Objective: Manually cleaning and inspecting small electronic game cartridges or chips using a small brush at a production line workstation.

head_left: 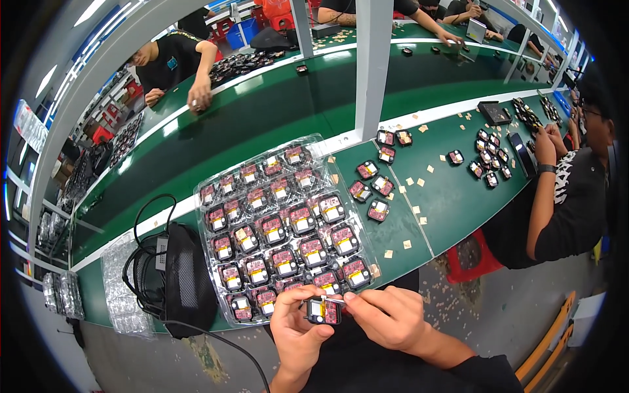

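Note:
My left hand point(298, 334) is closed around a small black device housing point(324, 311), held by its edges with the inner side facing up. Inside it show a silvery-white block and yellow tape. My right hand point(391, 318) pinches a thin silver-white piece point(335, 300) whose tip meets the housing's upper edge; its exact kind is too small to make out. Just beyond my hands lies a clear plastic tray point(205, 254) filled with rows of similar black housings with reddish circuit boards.
Several loose housings point(378, 210) and small tan squares point(388, 254) lie right of the tray on the green bench. A black mesh bag point(190, 278) with cables sits left. A grey post point(371, 78) rises beyond. Co-workers sit at right and across the green belt point(262, 111).

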Motion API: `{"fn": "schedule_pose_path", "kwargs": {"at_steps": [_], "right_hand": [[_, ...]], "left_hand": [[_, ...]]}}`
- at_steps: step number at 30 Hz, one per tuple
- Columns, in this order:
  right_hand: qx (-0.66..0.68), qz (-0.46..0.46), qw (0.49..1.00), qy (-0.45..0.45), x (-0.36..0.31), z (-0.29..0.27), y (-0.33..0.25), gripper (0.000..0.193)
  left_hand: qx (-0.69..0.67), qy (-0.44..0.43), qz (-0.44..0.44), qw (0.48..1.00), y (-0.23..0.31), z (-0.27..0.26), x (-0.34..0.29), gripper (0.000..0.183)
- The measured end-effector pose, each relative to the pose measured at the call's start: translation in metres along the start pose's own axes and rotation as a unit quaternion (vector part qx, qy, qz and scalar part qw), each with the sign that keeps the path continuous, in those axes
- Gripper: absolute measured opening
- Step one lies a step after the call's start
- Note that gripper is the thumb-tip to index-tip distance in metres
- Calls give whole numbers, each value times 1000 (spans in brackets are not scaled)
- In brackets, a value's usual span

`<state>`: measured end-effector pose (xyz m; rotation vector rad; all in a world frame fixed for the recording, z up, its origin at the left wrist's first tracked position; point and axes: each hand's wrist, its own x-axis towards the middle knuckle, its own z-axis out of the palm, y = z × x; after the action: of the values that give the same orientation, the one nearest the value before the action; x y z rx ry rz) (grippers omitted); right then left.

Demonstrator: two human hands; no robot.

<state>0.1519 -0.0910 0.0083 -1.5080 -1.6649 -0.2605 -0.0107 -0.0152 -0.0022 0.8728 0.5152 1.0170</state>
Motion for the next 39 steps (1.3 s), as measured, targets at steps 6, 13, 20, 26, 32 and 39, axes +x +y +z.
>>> {"fn": "schedule_pose_path", "kwargs": {"at_steps": [6, 13, 20, 26, 32, 39], "right_hand": [[21, 12, 1000, -8, 3, -1, -2, 30], [159, 91, 983, -26, 6, -1, 0, 26], [150, 90, 984, -22, 4, 4, 0, 24], [37, 17, 999, -4, -1, 8, 2, 27], [0, -24, 1000, -5, -5, 9, 6, 30], [59, 12, 998, 20, -5, 13, 6, 29]], "left_hand": [[24, -19, 14, 999, -3, -4, -3, 65], [19, -21, 4, 1000, -1, -7, -2, 67], [55, -13, 9, 998, -1, -7, -3, 67], [37, 7, -11, 999, -1, -9, -4, 63], [43, 20, -32, 998, 0, -13, -7, 61], [70, 12, -3, 997, -1, -10, -2, 65]]}}
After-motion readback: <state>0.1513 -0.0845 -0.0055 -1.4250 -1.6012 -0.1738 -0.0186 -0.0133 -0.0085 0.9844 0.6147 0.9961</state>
